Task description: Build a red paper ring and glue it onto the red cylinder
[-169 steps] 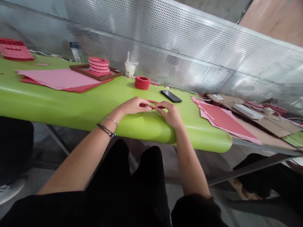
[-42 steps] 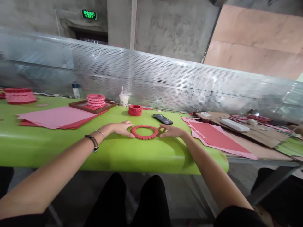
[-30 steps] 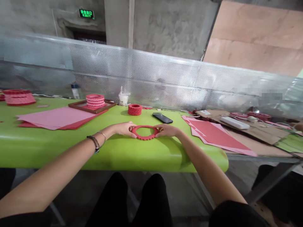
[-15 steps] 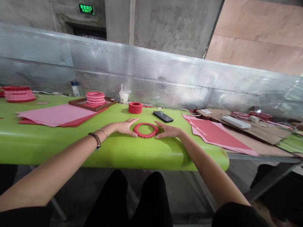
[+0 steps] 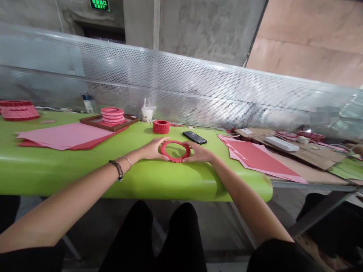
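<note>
A red ring (image 5: 176, 159) with a notched outer edge is between my hands over the green table cover (image 5: 136, 177). Its left side is in the grip of my left hand (image 5: 153, 148), thumb at the near edge and fingers at the far edge. On the opposite side, my right hand (image 5: 199, 153) grips it the same way. The ring looks tilted, its far edge raised. Just behind it stands a small stack of red notched rings (image 5: 161, 127). A dark phone (image 5: 194, 137) lies beyond my right hand.
Pink and red paper sheets (image 5: 62, 135) lie at left, more sheets (image 5: 263, 158) at right. Pink rings (image 5: 112, 116) stand on a brown-framed tray (image 5: 95, 124). A white cup (image 5: 147, 114) stands near the perforated metal screen (image 5: 181, 83). Another person's hand (image 5: 357, 150) shows at far right.
Both hands have closed in from beside the ring and taken hold of its two sides. The ring has tilted up from lying flat. Another person's hand has appeared at far right.
</note>
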Demonstrator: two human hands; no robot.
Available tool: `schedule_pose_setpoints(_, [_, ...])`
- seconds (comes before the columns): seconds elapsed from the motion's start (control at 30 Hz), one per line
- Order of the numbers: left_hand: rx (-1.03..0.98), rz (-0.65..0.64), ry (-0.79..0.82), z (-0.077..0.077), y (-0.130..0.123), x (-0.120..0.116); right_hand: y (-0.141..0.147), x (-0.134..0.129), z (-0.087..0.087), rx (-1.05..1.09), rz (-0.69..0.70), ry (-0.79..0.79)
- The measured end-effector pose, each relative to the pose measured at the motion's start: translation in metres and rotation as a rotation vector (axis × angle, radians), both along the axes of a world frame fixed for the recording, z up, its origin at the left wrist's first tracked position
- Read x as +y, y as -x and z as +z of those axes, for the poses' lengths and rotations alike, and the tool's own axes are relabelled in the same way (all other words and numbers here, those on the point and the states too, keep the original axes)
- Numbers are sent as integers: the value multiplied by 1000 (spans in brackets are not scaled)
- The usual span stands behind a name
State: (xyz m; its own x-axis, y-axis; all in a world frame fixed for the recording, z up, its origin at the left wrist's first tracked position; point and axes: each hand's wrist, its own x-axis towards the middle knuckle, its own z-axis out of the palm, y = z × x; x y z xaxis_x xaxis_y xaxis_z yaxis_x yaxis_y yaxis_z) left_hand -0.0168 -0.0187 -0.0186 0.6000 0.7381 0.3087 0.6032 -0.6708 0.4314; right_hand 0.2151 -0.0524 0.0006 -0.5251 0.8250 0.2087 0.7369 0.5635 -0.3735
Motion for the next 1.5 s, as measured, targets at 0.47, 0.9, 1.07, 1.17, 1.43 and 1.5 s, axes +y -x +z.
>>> schedule_pose_setpoints(0.47, [52, 41, -590, 2, 1, 0, -4, 4, -10, 281, 23, -222])
schedule_pose_setpoints(0.9, [-350, 140, -306, 18, -20, 5, 13, 10, 14, 731, -3, -93])
schedule_pose_setpoints(1.07, [-217, 247, -313, 29, -29, 12, 22, 29, 21, 691, -26, -121])
schedule_pose_setpoints(1.17, [-139, 300, -320, 33, -28, 11, 23, 34, 24, 640, -93, -204])
schedule_pose_setpoints(1.43, [86, 281, -391, 48, -33, 19, 32, 34, 20, 378, -311, -347])
schedule_pose_setpoints(1.5, [156, 260, -405, 51, -36, 23, 32, 33, 16, 335, -363, -337])
